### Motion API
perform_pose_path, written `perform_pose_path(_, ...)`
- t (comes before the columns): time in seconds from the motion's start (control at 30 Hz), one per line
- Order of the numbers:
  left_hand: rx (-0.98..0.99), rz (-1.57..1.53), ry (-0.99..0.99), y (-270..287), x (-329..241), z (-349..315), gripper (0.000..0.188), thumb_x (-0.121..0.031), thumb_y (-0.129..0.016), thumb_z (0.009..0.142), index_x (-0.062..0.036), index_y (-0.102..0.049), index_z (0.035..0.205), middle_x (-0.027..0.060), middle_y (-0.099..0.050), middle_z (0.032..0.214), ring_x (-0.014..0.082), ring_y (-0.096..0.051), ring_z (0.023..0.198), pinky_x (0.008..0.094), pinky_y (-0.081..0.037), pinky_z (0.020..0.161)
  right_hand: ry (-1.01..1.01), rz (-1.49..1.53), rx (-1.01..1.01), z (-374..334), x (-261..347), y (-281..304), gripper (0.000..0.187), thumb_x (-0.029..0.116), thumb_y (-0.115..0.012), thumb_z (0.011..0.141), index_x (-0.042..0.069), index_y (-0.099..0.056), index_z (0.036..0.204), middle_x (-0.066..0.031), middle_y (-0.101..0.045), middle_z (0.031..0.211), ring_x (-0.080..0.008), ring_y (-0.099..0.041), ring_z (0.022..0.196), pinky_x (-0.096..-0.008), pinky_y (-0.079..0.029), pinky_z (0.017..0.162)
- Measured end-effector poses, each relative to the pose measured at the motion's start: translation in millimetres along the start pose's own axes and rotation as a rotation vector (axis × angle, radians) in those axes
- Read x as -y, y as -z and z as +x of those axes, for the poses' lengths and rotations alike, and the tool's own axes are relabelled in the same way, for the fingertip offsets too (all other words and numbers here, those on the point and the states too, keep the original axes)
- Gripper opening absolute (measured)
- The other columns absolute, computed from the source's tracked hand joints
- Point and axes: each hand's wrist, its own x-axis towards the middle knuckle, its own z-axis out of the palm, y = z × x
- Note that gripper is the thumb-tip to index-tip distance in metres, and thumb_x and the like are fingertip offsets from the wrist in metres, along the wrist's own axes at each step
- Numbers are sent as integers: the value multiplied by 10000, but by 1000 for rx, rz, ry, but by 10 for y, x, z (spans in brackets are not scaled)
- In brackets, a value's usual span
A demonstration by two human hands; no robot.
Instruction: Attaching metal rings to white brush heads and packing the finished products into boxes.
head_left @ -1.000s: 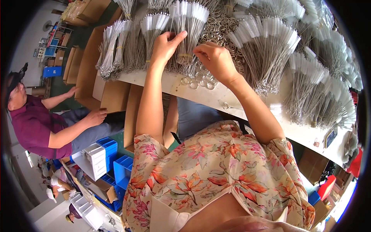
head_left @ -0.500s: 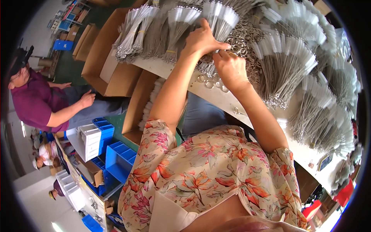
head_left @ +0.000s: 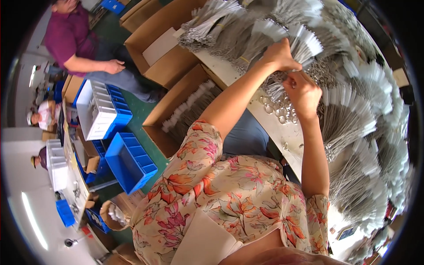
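My left hand [head_left: 279,56] is wrapped around a bundle of thin wire brushes [head_left: 305,45], whose white bristle ends fan out beyond the fingers. The looped wire ends of this bundle poke out below the hand. Close beside it, my right hand [head_left: 304,93] is closed, its fingertips pinched near the left thumb; whatever sits in that pinch is too small to name. Loose metal rings [head_left: 281,115] lie on the white tabletop [head_left: 260,108] just below both hands, and more rings are heaped behind the right hand.
Other brush bundles [head_left: 349,119] are piled along the table's right and far side. An open cardboard box of brushes [head_left: 163,123] stands left of my arm, with another box [head_left: 154,51] behind. Blue bins [head_left: 130,163] and a person in a purple shirt [head_left: 73,39] are at left.
My view has turned, so hands and table appear farther right. The left hand stays around the bundle and the right hand stays closed beside it. The person at left has lowered one arm.
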Motion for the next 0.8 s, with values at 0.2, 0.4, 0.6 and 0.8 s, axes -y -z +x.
perform_pose_path(0.2,31,-574,61,-89,108,109,706,-330,-765,514,80,-531,1039,203,-612,943,275,-600,872,322,-475,762,-416,689,67,95,4,114,79,94,-619,712,51,-629,778,-75,-574,691,-150,-530,585,-269,-416,550)
perform_pose_path(0.4,205,-1266,28,-77,-34,-54,373,-157,-700,677,8,-562,982,84,-604,812,180,-605,780,297,-499,675,-382,694,114,96,19,283,168,97,-640,695,-11,-514,668,-76,-505,759,-183,-483,710,-313,-405,661)
perform_pose_path(0.6,254,-1841,61,-42,-290,-93,357,-160,-653,730,-9,-507,1019,97,-575,847,209,-611,801,331,-536,687,-75,289,-9,277,210,559,253,-54,-700,620,24,-459,634,-86,-516,802,-242,-486,731,-365,-425,657)
perform_pose_path(0.8,312,-2057,7,-124,-308,11,389,-281,-638,797,-37,-479,1055,136,-576,857,235,-609,853,345,-547,670,14,120,-54,387,287,602,213,-81,-664,639,30,-485,672,-65,-526,860,-249,-498,761,-368,-434,682)
